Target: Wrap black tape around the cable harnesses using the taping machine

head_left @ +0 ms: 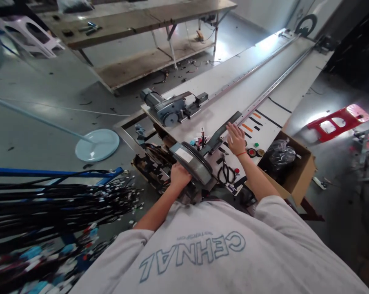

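Note:
My left hand [181,175] is curled against the near side of a dark round machine head [199,163] with a grey guard and a white label. What its fingers grip is hidden there. My right hand [236,139] lies with fingers stretched out at a long grey metal bar [223,130] that runs from the machine head along the bench. Just below the right hand, black-handled scissors [226,173] lie on the white bench top [184,132]. Rolls of tape [252,152] are near my right wrist. Small wired connectors [201,141] sit beyond the machine head.
A motor unit [169,108] stands on the bench's left side, and metal rails [273,83] run to its far end. Right of the bench is a cardboard box [303,171] with a black bag. Bundled black cables [65,196] hang at left. A red stool [337,122] lies on the floor.

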The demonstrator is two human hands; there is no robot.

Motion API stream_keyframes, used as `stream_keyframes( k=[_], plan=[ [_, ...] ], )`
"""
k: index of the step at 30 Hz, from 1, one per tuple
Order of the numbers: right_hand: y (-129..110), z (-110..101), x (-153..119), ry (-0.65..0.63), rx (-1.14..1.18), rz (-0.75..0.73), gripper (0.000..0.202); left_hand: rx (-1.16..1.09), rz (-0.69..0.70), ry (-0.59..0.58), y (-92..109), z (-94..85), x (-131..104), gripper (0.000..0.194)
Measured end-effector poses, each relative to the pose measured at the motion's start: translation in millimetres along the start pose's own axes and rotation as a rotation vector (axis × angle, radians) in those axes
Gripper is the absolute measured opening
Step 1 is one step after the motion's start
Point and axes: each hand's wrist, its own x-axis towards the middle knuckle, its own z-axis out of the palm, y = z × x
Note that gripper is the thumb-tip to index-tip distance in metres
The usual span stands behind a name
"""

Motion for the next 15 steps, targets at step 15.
stream_keyframes(
  k=[15],
  plan=[
    [96, -2, -51, -0.488, -0.368, 0.718, 0.068, -0.146, -0.366, 0.048, -79, 17.7, -111, 0.034]
  ],
)
